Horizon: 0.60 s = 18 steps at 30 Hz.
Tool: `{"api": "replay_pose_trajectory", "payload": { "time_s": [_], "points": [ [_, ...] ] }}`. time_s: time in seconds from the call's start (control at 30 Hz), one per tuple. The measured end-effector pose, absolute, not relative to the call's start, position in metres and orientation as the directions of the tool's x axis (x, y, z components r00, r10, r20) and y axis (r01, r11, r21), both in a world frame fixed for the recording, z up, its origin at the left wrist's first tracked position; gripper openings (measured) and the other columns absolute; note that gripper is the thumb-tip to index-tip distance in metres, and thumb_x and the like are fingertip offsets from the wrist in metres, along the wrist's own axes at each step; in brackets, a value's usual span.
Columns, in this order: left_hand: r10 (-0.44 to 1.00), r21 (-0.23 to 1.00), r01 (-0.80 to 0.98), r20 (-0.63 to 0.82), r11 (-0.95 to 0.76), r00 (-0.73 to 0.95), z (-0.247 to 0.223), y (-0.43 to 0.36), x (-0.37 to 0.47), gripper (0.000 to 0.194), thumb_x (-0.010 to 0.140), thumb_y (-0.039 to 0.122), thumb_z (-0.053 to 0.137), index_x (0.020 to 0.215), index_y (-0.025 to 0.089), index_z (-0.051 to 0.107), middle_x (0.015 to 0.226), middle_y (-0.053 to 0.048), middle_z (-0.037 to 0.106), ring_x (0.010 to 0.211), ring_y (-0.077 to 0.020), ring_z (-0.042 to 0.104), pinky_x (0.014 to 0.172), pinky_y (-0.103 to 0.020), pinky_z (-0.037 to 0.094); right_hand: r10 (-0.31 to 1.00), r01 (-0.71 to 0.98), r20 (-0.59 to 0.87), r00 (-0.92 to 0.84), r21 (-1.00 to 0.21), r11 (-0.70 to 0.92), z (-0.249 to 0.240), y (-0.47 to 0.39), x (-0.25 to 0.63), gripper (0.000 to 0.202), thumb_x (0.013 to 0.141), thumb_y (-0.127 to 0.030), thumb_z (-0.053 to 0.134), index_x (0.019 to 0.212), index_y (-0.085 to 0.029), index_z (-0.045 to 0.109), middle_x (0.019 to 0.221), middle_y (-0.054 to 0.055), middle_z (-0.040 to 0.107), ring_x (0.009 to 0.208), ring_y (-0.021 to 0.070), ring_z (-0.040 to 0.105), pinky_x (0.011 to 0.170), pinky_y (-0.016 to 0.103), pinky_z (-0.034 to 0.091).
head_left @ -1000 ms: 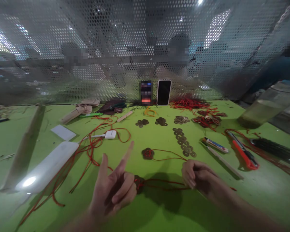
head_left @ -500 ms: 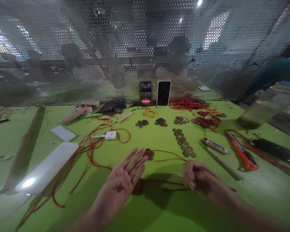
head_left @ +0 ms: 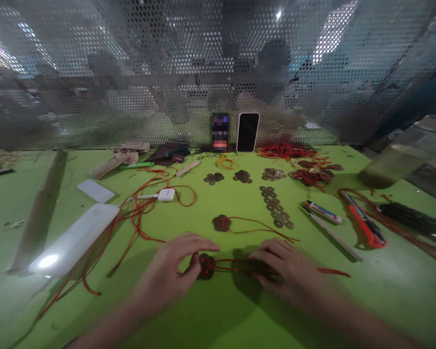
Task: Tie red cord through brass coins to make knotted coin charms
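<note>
A tied cluster of dark round coins (head_left: 205,266) lies on the green table in front of me. Its red cord (head_left: 225,264) runs right, passes under my right hand and comes out beyond it. Curved beside the left edge of this cluster, my left hand (head_left: 179,257) has its thumb and fingers apart; contact with the coins is unclear. Over the cord is my right hand (head_left: 281,264), fingers bent and spread from the thumb, with nothing visibly gripped. Just behind lies a second tied coin cluster (head_left: 221,223) with its own red cord (head_left: 261,224).
Loose coins (head_left: 274,206) lie in a column, with small piles behind. To the right are a glue tube (head_left: 323,212), a thin stick (head_left: 334,237), a red cutter (head_left: 365,225) and a jar (head_left: 403,155). A white lamp (head_left: 76,237) and loose red cords (head_left: 136,211) occupy the left.
My left hand has turned from palm-up to curved beside the near coin cluster. My right hand has come down and left over its cord, and the far cluster's cord end now lies uncovered.
</note>
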State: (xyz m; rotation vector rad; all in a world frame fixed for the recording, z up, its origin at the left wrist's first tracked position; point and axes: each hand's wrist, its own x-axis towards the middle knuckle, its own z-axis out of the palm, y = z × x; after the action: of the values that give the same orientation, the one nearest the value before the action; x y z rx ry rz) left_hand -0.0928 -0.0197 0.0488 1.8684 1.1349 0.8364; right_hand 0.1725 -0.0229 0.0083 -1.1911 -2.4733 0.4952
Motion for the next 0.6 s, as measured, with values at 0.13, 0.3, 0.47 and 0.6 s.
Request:
{"api": "replay_pose_trajectory", "payload": {
  "time_s": [0.13, 0.3, 0.47, 0.6],
  "points": [
    [0.838, 0.625, 0.581, 0.246, -0.521, 0.487, 0.045, -0.019, -0.095, 0.025, 0.082, 0.016, 0.056, 0.100, 0.027, 0.069, 0.087, -0.005, 0.069, 0.079, -0.0206, 0.060, 0.071, -0.031, 0.045, 0.788, 0.675, 0.144, -0.599, -0.440, 0.593, 0.012, -0.024, 0.172, 0.010, 0.087, -0.022, 0.053, 0.094, -0.020, 0.059, 0.089, 0.006, 0.060, 0.083, 0.0208, 0.054, 0.073, 0.037, 0.045],
    [0.780, 0.509, 0.604, 0.271, -0.613, 0.564, 0.032, -0.020, -0.091, 0.024, 0.083, 0.019, 0.058, 0.104, 0.028, 0.067, 0.084, -0.005, 0.068, 0.076, -0.0200, 0.059, 0.067, -0.028, 0.043, 0.784, 0.680, 0.158, -0.600, -0.416, 0.604, 0.012, -0.024, 0.169, 0.009, 0.088, -0.021, 0.050, 0.089, -0.019, 0.058, 0.084, 0.005, 0.059, 0.079, 0.0195, 0.052, 0.070, 0.034, 0.042],
    [0.736, 0.394, 0.623, 0.307, -0.676, 0.604, 0.027, -0.021, -0.089, 0.018, 0.084, 0.020, 0.057, 0.097, 0.026, 0.068, 0.077, -0.003, 0.066, 0.070, -0.0186, 0.058, 0.061, -0.027, 0.041, 0.792, 0.702, 0.114, -0.599, -0.401, 0.589, 0.012, -0.023, 0.167, 0.009, 0.088, -0.018, 0.049, 0.086, -0.018, 0.058, 0.083, 0.005, 0.059, 0.078, 0.0196, 0.052, 0.069, 0.034, 0.040],
    [0.724, 0.301, 0.658, 0.298, -0.690, 0.623, 0.028, -0.021, -0.089, 0.012, 0.084, 0.021, 0.057, 0.088, 0.023, 0.068, 0.077, -0.003, 0.066, 0.069, -0.0178, 0.059, 0.060, -0.026, 0.040, 0.816, 0.747, 0.024, -0.578, -0.388, 0.540, 0.018, -0.022, 0.174, 0.009, 0.085, -0.016, 0.049, 0.082, -0.018, 0.057, 0.080, 0.004, 0.060, 0.074, 0.0189, 0.054, 0.067, 0.032, 0.038]
  ]
}}
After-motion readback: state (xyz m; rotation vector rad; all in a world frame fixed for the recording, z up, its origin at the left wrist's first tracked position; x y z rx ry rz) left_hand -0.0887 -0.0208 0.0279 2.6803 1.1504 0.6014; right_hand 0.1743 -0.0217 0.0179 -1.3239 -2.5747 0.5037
